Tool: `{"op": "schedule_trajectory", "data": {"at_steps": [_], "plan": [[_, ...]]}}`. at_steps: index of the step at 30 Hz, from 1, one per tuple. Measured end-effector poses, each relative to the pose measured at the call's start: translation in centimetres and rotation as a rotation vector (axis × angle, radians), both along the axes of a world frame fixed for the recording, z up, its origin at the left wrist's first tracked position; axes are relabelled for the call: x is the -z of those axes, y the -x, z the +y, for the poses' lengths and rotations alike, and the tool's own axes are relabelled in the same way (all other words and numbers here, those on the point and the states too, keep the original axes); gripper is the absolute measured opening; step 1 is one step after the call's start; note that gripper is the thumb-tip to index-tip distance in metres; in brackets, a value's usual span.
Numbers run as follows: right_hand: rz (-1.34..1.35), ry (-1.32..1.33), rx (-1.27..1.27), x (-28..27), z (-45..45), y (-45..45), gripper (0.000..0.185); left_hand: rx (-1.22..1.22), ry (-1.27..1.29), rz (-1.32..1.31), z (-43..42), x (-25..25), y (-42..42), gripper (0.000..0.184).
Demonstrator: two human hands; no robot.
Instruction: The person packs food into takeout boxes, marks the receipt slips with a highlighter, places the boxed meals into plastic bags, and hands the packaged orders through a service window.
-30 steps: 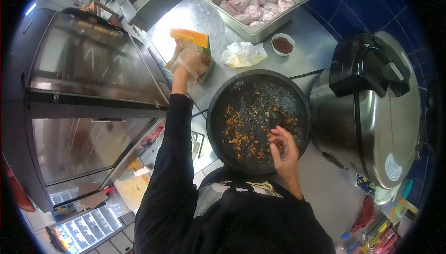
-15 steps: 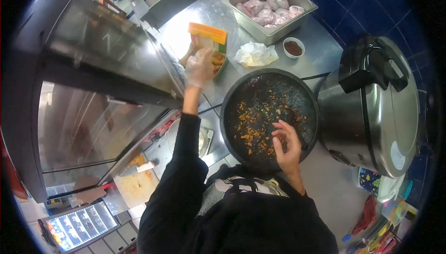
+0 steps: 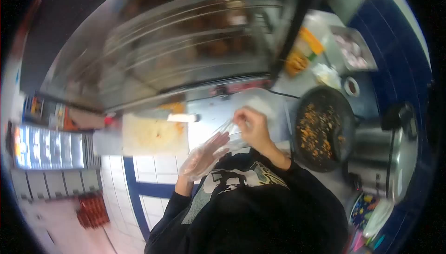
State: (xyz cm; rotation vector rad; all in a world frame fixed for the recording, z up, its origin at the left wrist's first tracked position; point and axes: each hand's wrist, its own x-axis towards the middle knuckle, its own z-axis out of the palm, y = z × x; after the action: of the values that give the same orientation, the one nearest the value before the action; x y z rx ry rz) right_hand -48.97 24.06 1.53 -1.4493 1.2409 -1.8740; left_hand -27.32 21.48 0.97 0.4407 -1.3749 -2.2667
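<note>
Glove [image 3: 199, 161] of clear plastic covered the left hand [image 3: 210, 154], in front of the torso and between the board [image 3: 139, 138] and the pan [image 3: 344, 114]. The left hand was open, fingers extended towards the right. The bare right hand [image 3: 254, 129] was closed at the fingertips, apparently pinching the loose plastic beyond the left fingers; blur obscured the exact grip.

A pale round item [image 3: 261, 100] lay just behind the right hand. The white handle [image 3: 182, 118] lay near the far right corner of the board. The pan, to the right of both hands, held orange-brown crumbs [image 3: 316, 135]; the cooker [image 3: 371, 159] stood beside it.

Risks were judged as follows. A hard pull on so thin a film could tear it, leaving scraps around the fingers. A sudden release could flick any residue onto the counter or the sleeve; whether the plastic was soiled could not be told. Any such residue could also reach the bare fingertips. The right sleeve [image 3: 297, 172] was near the pan, and a wide elbow swing could knock the rim and scatter crumbs.
</note>
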Motion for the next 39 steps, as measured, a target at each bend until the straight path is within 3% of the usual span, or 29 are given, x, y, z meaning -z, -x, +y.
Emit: {"op": "schedule_trajectory", "data": {"at_steps": [2, 5, 6, 8, 9, 11, 12, 14, 18, 20, 23, 25, 26, 27, 29, 30, 32, 34, 35, 36, 37, 39], "plan": [[-0.027, 0.108, 0.013, -1.3, -4.4, -3.6, 0.004, -0.089, -0.133, 0.112, 2.2, 1.3, -5.6, 0.087], [0.182, -0.057, -0.336, -3.3, -10.2, -9.9, 0.016, -0.356, -0.148, 0.157, 5.0, 2.9, -11.0, 0.089], [0.195, -0.057, -0.377, -3.0, -12.3, -12.4, 0.016, -0.488, -0.124, 0.211, 5.2, 2.8, -12.4, 0.08], [0.533, -0.027, -0.365, 0.2, -16.8, -17.7, 0.031, -0.656, -0.104, 0.291, 4.2, 2.6, -15.4, 0.075], [0.546, -0.012, -0.387, 3.1, -18.6, -19.6, 0.031, -0.784, -0.08, 0.362, 3.3, 2.5, -16.8, 0.07], [1.086, -0.153, 0.105, 8.2, -21.6, -21.7, 0.038, -0.83, -0.155, 0.509, 1.1, 4.0, -19.8, 0.061], [1.092, -0.139, 0.1, 8.0, -21.7, -22.1, 0.038, -0.825, -0.228, 0.61, 0.0, 4.8, -20.9, 0.06], [1.334, -0.466, 0.002, 7.4, -22.0, -22.2, 0.039, -0.81, -0.3, 0.723, -2.4, 6.2, -22.8, 0.058], [1.318, -0.429, -0.069, 5.2, -20.9, -21.6, 0.04, -0.729, -0.408, 0.707, -6.6, 7.8, -24.2, 0.055], [0.986, -0.441, -0.259, 3.2, -18.7, -22.1, 0.046, -0.722, -0.456, 0.672, -9.2, 7.8, -23.8, 0.056], [0.998, -0.457, -0.198, 5.0, -16.2, -24.2, 0.045, -0.719, -0.493, 0.603, -12.9, 9.3, -22.9, 0.055], [0.946, -0.481, -0.158, 8.0, -15.9, -25.9, 0.043, -0.51, -0.563, 0.874, -16.0, 12.3, -23.7, 0.057], [0.908, -0.509, -0.135, 9.4, -15.8, -25.8, 0.042, -0.759, -0.582, 0.592, -15.9, 10.6, -23.4, 0.057], [0.883, -0.543, -0.081, 8.6, -14.5, -24.6, 0.042, -0.978, -0.568, 0.288, -15.7, 8.5, -23.1, 0.058], [0.724, -0.199, -0.092, 4.6, -11.8, -21.5, 0.035, -1.022, -0.563, 0.161, -16.0, 8.4, -25.0, 0.048], [0.698, -0.229, -0.026, 4.4, -11.1, -18.9, 0.035, -1.038, -0.506, 0.092, -14.5, 5.5, -24.6, 0.043], [0.261, -0.243, 0.008, 4.3, -9.3, -11.6, 0.027, -1.079, -0.338, 0.123, -13.9, 3.9, -24.2, 0.045], [0.354, -0.15, 0.494, 2.3, -5.4, -1.6, 0.017, -1.288, -0.042, -0.02, -13.0, 0.9, -19.5, 0.052], [0.172, -0.215, 0.562, 3.4, -3.9, 4.9, 0.018, -1.338, 0.149, -0.042, -13.0, 0.6, -17.5, 0.053], [0.074, -0.242, 0.787, 2.8, -2.5, 9.9, 0.02, -1.31, 0.158, -0.041, -12.7, -0.3, -14.5, 0.053], [0.085, -0.185, 0.919, 4.3, -2.1, 15.4, 0.022, -1.264, 0.295, -0.023, -12.0, -1.5, -10.8, 0.049], [0.41, -0.331, 1.113, 9.0, -3.2, 25.6, 0.025, -1.168, 0.449, -0.03, -10.9, -1.3, -4.4, 0.041]]}}
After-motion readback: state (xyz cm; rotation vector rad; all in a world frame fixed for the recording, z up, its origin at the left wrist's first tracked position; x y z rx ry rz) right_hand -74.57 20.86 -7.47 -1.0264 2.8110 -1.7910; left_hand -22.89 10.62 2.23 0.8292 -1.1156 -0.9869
